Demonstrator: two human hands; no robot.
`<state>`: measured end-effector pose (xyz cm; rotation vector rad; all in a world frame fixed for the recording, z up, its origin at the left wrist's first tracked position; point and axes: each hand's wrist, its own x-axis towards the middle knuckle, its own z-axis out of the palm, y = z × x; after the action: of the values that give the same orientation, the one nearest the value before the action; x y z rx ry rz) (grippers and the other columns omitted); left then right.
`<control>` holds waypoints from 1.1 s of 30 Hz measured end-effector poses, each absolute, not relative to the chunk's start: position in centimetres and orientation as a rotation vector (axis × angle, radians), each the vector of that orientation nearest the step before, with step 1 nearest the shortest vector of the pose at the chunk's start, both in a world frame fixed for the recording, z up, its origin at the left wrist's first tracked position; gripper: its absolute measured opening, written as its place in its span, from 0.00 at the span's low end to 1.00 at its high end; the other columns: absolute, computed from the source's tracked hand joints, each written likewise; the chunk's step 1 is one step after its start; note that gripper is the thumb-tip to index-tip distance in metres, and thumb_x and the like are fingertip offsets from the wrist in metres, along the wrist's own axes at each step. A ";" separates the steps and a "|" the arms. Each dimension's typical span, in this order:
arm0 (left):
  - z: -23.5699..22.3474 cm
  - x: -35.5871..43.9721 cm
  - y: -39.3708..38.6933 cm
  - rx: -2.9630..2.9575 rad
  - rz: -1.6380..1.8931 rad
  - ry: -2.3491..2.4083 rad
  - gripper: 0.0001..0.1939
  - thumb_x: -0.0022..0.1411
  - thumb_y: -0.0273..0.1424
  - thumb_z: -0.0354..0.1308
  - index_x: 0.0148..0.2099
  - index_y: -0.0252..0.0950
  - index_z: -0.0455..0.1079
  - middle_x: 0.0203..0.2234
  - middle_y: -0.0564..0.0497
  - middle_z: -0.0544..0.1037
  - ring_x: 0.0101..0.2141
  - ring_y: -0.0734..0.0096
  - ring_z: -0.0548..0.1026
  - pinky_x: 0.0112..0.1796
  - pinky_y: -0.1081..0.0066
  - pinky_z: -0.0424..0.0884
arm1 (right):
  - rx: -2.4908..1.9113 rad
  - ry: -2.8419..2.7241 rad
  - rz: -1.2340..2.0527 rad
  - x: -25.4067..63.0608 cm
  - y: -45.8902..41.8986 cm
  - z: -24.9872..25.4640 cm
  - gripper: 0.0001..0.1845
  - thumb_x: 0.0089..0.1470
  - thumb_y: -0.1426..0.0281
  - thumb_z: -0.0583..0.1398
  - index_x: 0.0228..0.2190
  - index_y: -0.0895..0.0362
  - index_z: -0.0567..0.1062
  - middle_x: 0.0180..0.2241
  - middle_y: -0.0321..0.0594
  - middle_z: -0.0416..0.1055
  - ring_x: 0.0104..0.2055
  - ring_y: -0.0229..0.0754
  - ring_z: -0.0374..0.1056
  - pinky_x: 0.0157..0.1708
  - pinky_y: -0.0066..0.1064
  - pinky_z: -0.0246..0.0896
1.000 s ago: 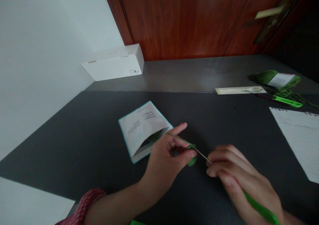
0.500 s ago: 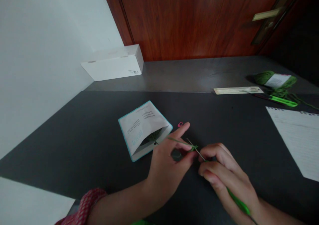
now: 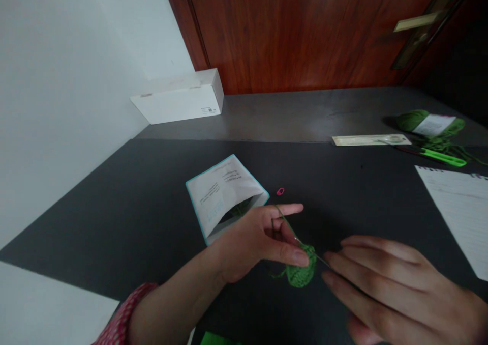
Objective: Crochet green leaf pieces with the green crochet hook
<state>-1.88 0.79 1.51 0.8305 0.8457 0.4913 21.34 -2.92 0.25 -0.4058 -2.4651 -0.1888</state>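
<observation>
My left hand (image 3: 263, 240) pinches a small rounded green crochet piece (image 3: 301, 274) between thumb and fingers, its index finger stretched out. A strand of green yarn (image 3: 287, 223) runs from that hand down to the piece. The thin metal shaft of a crochet hook (image 3: 323, 260) reaches from the piece to the fingertips of my right hand (image 3: 385, 284), which grips it. The hook's handle is hidden behind the slightly blurred right hand. Behind my left hand lies a white pouch (image 3: 217, 187) with a blue edge, its mouth gaping and green yarn inside.
A pink stitch marker (image 3: 280, 191) lies beyond my left hand. Toward the far right are a pale narrow packet (image 3: 358, 140), a green-handled tool (image 3: 444, 157) and a ball of green yarn (image 3: 414, 120). A lined notepad (image 3: 457, 202) lies right; a white box (image 3: 183, 103) stands at the back left.
My right hand has moved right and nearer, its fingers straighter. My left hand has turned, so the green crochet piece now shows below its thumb. The view has shifted slightly.
</observation>
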 end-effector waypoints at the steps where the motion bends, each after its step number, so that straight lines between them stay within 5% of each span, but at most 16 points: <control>1: 1.5 -1.9 0.8 0.851 0.478 0.849 0.47 0.41 0.22 0.73 0.63 0.33 0.60 0.22 0.61 0.76 0.24 0.81 0.72 0.36 0.74 0.66 | -0.404 -2.461 -0.178 21.5 -3.1 0.3 0.16 0.66 0.64 0.53 0.40 0.58 0.79 0.37 0.42 0.81 0.47 0.45 0.70 0.56 0.37 0.58; 7: 1.5 -1.8 0.6 1.103 0.535 0.908 0.15 0.45 0.26 0.72 0.37 0.32 0.75 0.28 0.54 0.77 0.32 0.74 0.74 0.41 0.68 0.67 | -0.631 -2.295 0.188 21.5 -4.3 -0.1 0.18 0.68 0.65 0.47 0.41 0.56 0.75 0.35 0.42 0.79 0.42 0.45 0.71 0.47 0.39 0.62; 13: 1.5 -1.8 0.4 1.115 0.558 0.860 0.11 0.49 0.27 0.69 0.37 0.34 0.75 0.29 0.54 0.76 0.30 0.77 0.71 0.38 0.71 0.67 | -0.655 -1.952 0.873 21.0 -3.8 -0.5 0.13 0.67 0.66 0.48 0.38 0.54 0.72 0.30 0.39 0.73 0.34 0.42 0.69 0.36 0.35 0.64; 16: 1.3 -1.9 0.5 1.036 0.542 0.790 0.08 0.48 0.27 0.69 0.32 0.33 0.75 0.40 0.49 0.78 0.33 0.76 0.72 0.38 0.72 0.66 | -0.765 -1.600 1.097 20.4 -3.7 -0.9 0.18 0.68 0.66 0.47 0.34 0.53 0.74 0.27 0.37 0.71 0.32 0.41 0.67 0.32 0.34 0.62; 19: 1.2 -1.9 0.6 0.986 0.548 0.808 0.08 0.47 0.27 0.70 0.31 0.32 0.75 0.45 0.48 0.77 0.32 0.77 0.72 0.36 0.73 0.66 | -0.776 -1.657 1.084 20.2 -4.0 -0.8 0.17 0.67 0.66 0.48 0.34 0.52 0.74 0.28 0.38 0.72 0.33 0.42 0.68 0.33 0.34 0.62; 24: 1.0 -1.8 0.6 0.960 0.548 0.816 0.08 0.46 0.26 0.70 0.30 0.32 0.75 0.35 0.51 0.78 0.30 0.79 0.71 0.34 0.75 0.65 | -0.715 -1.900 0.855 20.7 -4.4 -0.4 0.14 0.65 0.63 0.52 0.37 0.54 0.75 0.30 0.41 0.74 0.33 0.45 0.69 0.34 0.36 0.62; 33: 0.9 -1.8 0.7 0.726 0.519 0.544 0.27 0.48 0.22 0.68 0.53 0.34 0.74 0.30 0.53 0.75 0.28 0.79 0.71 0.31 0.76 0.65 | -0.750 -0.868 1.685 18.1 -2.6 -1.5 0.20 0.61 0.62 0.56 0.21 0.56 0.76 0.18 0.36 0.67 0.23 0.37 0.63 0.26 0.29 0.64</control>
<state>-1.84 0.71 0.88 0.7256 0.5439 0.5193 18.13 -2.59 -1.49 -0.7497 -0.8681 1.6845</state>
